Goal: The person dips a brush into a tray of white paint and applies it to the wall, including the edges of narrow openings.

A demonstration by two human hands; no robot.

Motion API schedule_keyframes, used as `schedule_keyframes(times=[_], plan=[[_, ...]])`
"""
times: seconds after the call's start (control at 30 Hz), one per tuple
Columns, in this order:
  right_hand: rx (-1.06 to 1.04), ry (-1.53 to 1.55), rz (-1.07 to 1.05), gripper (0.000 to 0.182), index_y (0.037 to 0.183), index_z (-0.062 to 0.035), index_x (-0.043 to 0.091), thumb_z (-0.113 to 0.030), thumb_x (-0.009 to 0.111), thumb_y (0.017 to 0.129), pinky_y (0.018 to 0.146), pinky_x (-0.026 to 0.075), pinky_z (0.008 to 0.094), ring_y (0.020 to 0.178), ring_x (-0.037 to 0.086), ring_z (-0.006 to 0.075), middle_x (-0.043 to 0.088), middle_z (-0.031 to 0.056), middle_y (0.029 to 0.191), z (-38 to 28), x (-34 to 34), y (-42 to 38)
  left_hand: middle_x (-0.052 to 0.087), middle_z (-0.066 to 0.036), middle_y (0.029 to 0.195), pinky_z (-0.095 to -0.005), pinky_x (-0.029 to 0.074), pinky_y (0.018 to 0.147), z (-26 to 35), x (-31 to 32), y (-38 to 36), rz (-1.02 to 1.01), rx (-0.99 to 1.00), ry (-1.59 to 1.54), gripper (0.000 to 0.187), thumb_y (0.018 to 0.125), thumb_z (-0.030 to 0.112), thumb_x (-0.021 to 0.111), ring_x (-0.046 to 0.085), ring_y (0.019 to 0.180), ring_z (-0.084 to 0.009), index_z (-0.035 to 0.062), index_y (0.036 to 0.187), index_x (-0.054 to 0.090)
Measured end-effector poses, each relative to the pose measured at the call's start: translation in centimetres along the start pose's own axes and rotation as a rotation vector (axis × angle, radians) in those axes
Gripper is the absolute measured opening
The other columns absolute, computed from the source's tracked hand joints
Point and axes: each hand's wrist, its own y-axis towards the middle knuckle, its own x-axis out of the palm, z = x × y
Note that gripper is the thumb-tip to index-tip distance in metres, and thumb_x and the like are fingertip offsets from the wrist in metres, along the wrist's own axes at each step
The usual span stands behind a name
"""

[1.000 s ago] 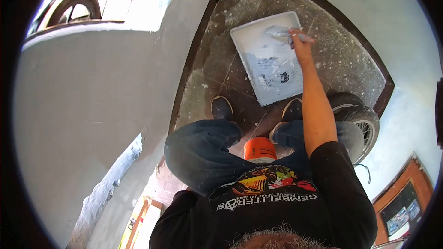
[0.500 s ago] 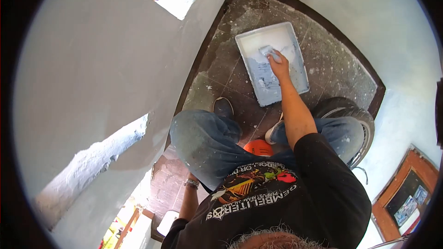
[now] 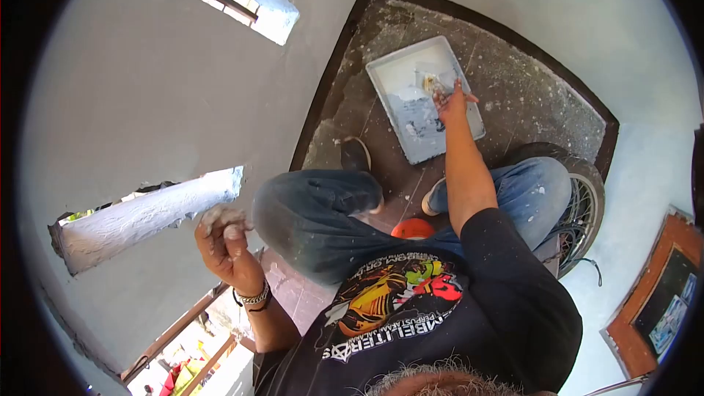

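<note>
My right hand (image 3: 452, 105) reaches into a shallow pale tray (image 3: 405, 126), its fingers at a flat scraper (image 3: 428, 79) with a light, wide blade and a tan part. Two fingers of this hand stick out from the tool. White, creamy material (image 3: 400, 77) fills the far end of the tray, with grey-blue smears nearer me. Raised by the wall on the left is my left hand (image 3: 233, 253), fingers curled and coated in whitish material; I cannot tell whether something is in them. A bracelet (image 3: 253, 297) circles that wrist.
A spoked wheel with a tyre (image 3: 587, 198) stands by my right knee. Something orange (image 3: 413, 229) lies between my legs. Grey walls (image 3: 161, 117) with narrow openings rise at left. A brown framed board (image 3: 656, 297) is at right. Paint spots dot the tiled floor (image 3: 513, 95).
My left hand has come up from low beside my left leg to the wall side. My right hand has turned at the tray, and the scraper now shows its tan part.
</note>
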Motion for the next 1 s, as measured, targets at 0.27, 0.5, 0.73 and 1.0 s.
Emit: schedule_keyframes(times=[0.27, 0.5, 0.73, 1.0], plan=[[0.126, 0.059, -0.044, 0.045, 0.097, -0.0108, 0.054, -0.053, 0.065, 0.085, 0.051, 0.040, 0.0260, 0.055, 0.046, 0.0136, 0.048, 0.0008, 0.066, 0.6, -3.1, 2.1, 0.063, -0.010, 0.102, -0.0391, 0.051, 0.078, 2.9, 14.6, 6.2, -1.415, 0.445, 0.445, 0.047, 0.078, 0.022, 0.072, 0.064, 0.090, -0.0281, 0.0068, 0.119, 0.056], [-0.286, -0.525, -0.228, 0.025, 0.108, -0.0098, 0.062, -0.024, 0.066, 0.088, 0.055, 0.045, 0.0264, 0.066, 0.054, 0.0097, 0.059, -0.0015, 0.081, 1.9, -4.4, 0.2, 0.063, -0.010, 0.095, -0.0387, 0.050, 0.074, -2.6, 18.1, 3.9, -1.492, 0.389, 0.611, 0.045, 0.078, 0.026, 0.072, 0.065, 0.089, -0.0267, 0.0049, 0.115, 0.055], [-0.150, -0.591, -0.292, 0.038, 0.116, -0.0082, 0.063, -0.026, 0.075, 0.085, 0.057, 0.049, 0.0260, 0.068, 0.055, 0.0083, 0.059, -0.0021, 0.080, 0.1, -3.7, -3.2, 0.064, -0.010, 0.095, -0.0375, 0.050, 0.074, -1.4, 18.9, 4.1, -1.472, 0.416, 0.527, 0.051, 0.079, 0.026, 0.072, 0.064, 0.088, -0.0257, 0.0040, 0.121, 0.054], [-0.384, -0.815, -0.391, 0.040, 0.118, -0.0065, 0.064, -0.028, 0.073, 0.086, 0.057, 0.048, 0.0248, 0.071, 0.055, 0.0076, 0.063, -0.0001, 0.087, -0.3, -3.6, -3.9, 0.064, -0.010, 0.095, -0.0372, 0.050, 0.073, -1.3, 18.9, 3.6, -1.456, 0.458, 0.543, 0.052, 0.079, 0.027, 0.072, 0.065, 0.089, -0.0259, 0.0041, 0.122, 0.054]])
